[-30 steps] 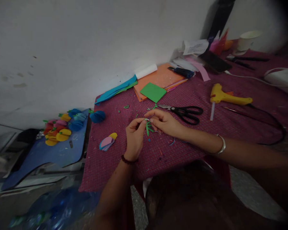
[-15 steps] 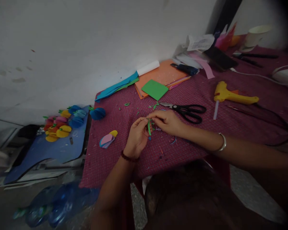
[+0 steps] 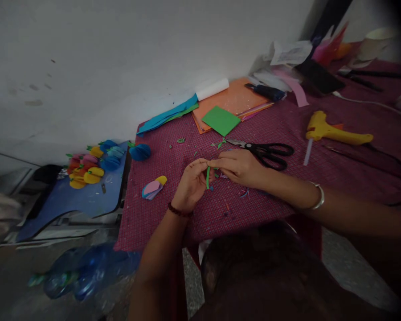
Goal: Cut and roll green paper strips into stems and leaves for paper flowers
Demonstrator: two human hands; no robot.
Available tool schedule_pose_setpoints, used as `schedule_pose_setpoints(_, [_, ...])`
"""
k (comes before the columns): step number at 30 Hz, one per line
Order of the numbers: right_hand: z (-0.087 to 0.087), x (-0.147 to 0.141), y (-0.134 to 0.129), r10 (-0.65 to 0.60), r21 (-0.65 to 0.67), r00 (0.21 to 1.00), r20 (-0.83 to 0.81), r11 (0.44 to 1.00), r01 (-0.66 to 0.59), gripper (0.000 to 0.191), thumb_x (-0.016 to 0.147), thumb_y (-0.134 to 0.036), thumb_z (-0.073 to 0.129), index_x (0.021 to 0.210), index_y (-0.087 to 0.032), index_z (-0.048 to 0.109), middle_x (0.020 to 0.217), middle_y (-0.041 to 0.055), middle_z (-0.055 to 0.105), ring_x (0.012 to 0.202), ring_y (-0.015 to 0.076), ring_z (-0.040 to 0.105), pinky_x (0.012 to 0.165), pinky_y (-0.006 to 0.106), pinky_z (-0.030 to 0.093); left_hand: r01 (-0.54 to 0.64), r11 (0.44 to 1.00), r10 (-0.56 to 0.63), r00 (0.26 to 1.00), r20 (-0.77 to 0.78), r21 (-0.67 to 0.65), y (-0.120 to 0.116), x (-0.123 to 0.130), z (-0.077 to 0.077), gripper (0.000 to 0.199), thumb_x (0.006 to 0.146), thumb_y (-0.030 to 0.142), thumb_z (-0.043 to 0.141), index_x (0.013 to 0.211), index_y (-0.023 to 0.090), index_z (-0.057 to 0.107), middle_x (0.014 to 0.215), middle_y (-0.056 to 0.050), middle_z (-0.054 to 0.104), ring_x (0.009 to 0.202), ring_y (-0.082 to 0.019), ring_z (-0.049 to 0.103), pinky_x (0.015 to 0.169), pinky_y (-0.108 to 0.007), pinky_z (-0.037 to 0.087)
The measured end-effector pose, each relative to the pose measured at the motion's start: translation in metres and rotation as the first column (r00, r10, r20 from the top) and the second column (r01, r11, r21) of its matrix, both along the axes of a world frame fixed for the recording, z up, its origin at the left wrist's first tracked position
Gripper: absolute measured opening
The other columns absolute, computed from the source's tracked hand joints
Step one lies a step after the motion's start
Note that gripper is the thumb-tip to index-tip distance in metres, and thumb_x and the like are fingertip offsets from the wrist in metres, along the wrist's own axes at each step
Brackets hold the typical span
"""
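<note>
My left hand (image 3: 194, 183) pinches a narrow green paper strip (image 3: 207, 178) that hangs down from between thumb and fingers. The fingertips of my right hand (image 3: 239, 167) meet it at the strip's upper end, closed on the same piece. Just beyond my right hand lie black-handled scissors (image 3: 269, 151), their blades pointing left toward some small green scraps (image 3: 218, 144). A square of green paper (image 3: 221, 120) rests farther back on orange sheets (image 3: 232, 97). Left of my left hand sits a small stack of coloured paper cutouts (image 3: 153, 188).
A yellow glue gun (image 3: 337, 133) lies at the right. Blue strips (image 3: 170, 114), a cutter (image 3: 266, 92) and a phone (image 3: 319, 76) are at the back. Paper fruits (image 3: 93, 174) cover part of a blue board (image 3: 87, 200); a blue one (image 3: 140, 152) sits at the table's left edge.
The view has shifted slightly, so the table's things appear farther right. My right fingers have drawn closer together at the top of the green strip; both hands stay on it.
</note>
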State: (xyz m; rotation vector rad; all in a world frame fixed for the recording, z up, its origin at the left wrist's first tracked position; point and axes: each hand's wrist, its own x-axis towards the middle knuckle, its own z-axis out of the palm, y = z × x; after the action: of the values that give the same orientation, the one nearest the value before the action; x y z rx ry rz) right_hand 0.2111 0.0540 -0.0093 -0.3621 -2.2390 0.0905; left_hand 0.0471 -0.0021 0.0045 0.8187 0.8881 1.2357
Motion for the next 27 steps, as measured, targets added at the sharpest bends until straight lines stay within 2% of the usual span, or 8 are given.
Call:
schedule_pose_setpoints(2, [0.001, 0.001, 0.000, 0.035, -0.108, 0.999, -0.019, 0.993, -0.037, 0.024, 0.093, -0.017, 0.044, 0.099, -0.018, 0.066, 0.076, 0.0031, 0.064, 0.070, 0.0133, 0.057, 0.065, 0.025, 0.040, -0.019, 0.998, 0.023, 0.997, -0.074, 0.062, -0.001, -0.001, -0.001, 0.014, 0.076, 0.025, 0.063, 0.069, 0.015, 0.057, 0.058, 0.002, 0.051, 0.053, -0.008, 0.046, 0.051, -0.020, 0.036])
schedule_pose_setpoints(4, [0.004, 0.003, 0.001, 0.051, -0.281, 0.997, -0.060, 0.958, -0.066, 0.022, 0.093, -0.020, 0.045, 0.102, -0.017, 0.065, 0.076, 0.0021, 0.065, 0.070, 0.0127, 0.058, 0.065, 0.024, 0.041, -0.066, 0.985, 0.099, 0.973, -0.207, 0.161, -0.002, -0.001, -0.001, 0.016, 0.079, 0.028, 0.063, 0.070, 0.016, 0.058, 0.059, 0.003, 0.051, 0.053, -0.007, 0.044, 0.052, -0.020, 0.035])
schedule_pose_setpoints(6, [0.008, 0.004, 0.003, 0.041, -0.425, 0.996, -0.083, 0.902, -0.072, 0.020, 0.092, -0.022, 0.047, 0.100, -0.015, 0.063, 0.071, 0.0006, 0.064, 0.065, 0.0119, 0.056, 0.062, 0.023, 0.039, -0.096, 0.958, 0.194, 0.913, -0.360, 0.271, -0.004, 0.001, 0.000, 0.017, 0.081, 0.030, 0.063, 0.071, 0.016, 0.060, 0.060, 0.003, 0.050, 0.054, -0.007, 0.041, 0.053, -0.020, 0.034])
schedule_pose_setpoints(8, [0.012, 0.005, 0.005, 0.038, -0.469, 0.997, -0.061, 0.881, -0.062, 0.017, 0.090, -0.023, 0.050, 0.092, -0.015, 0.064, 0.068, 0.0001, 0.062, 0.063, 0.0119, 0.055, 0.062, 0.024, 0.037, -0.084, 0.934, 0.255, 0.840, -0.479, 0.348, -0.006, 0.003, 0.003, 0.017, 0.081, 0.030, 0.063, 0.071, 0.016, 0.060, 0.061, 0.003, 0.050, 0.055, -0.007, 0.041, 0.054, -0.021, 0.034])
schedule_pose_setpoints(11, [0.014, 0.006, 0.007, 0.012, -0.421, 1.000, -0.002, 0.907, -0.012, 0.013, 0.086, -0.023, 0.054, 0.080, -0.015, 0.064, 0.070, 0.0014, 0.063, 0.069, 0.0136, 0.055, 0.069, 0.026, 0.036, -0.064, 0.923, 0.285, 0.778, -0.561, 0.380, -0.008, 0.007, 0.005, 0.016, 0.080, 0.028, 0.064, 0.070, 0.016, 0.061, 0.061, 0.003, 0.052, 0.057, -0.008, 0.041, 0.056, -0.022, 0.034])
schedule_pose_setpoints(14, [0.014, 0.006, 0.007, -0.040, -0.392, 0.999, 0.021, 0.919, 0.045, 0.011, 0.083, -0.023, 0.057, 0.077, -0.016, 0.063, 0.071, 0.0016, 0.062, 0.073, 0.0150, 0.055, 0.076, 0.029, 0.036, -0.085, 0.927, 0.295, 0.766, -0.572, 0.364, -0.007, 0.010, 0.005, 0.014, 0.080, 0.026, 0.063, 0.070, 0.016, 0.062, 0.062, 0.002, 0.053, 0.057, -0.009, 0.042, 0.057, -0.021, 0.034])
schedule_pose_setpoints(21, [0.010, 0.003, 0.005, -0.102, -0.324, 0.993, 0.059, 0.939, 0.116, 0.008, 0.076, -0.017, 0.056, 0.069, -0.018, 0.059, 0.065, -0.0008, 0.058, 0.069, 0.0142, 0.051, 0.091, 0.035, 0.034, -0.084, 0.946, 0.259, 0.777, -0.574, 0.313, -0.005, 0.009, 0.000, 0.013, 0.079, 0.024, 0.063, 0.069, 0.016, 0.063, 0.059, 0.003, 0.052, 0.055, -0.008, 0.042, 0.055, -0.020, 0.034])
schedule_pose_setpoints(27, [0.009, 0.001, 0.002, -0.144, -0.223, 0.987, 0.071, 0.962, 0.157, 0.009, 0.073, -0.013, 0.055, 0.066, -0.019, 0.057, 0.063, -0.0018, 0.056, 0.069, 0.0144, 0.050, 0.101, 0.039, 0.030, -0.055, 0.978, 0.150, 0.860, -0.487, 0.203, 0.000, 0.004, -0.011, 0.013, 0.078, 0.025, 0.064, 0.070, 0.016, 0.061, 0.059, 0.004, 0.051, 0.052, -0.006, 0.042, 0.051, -0.018, 0.033])
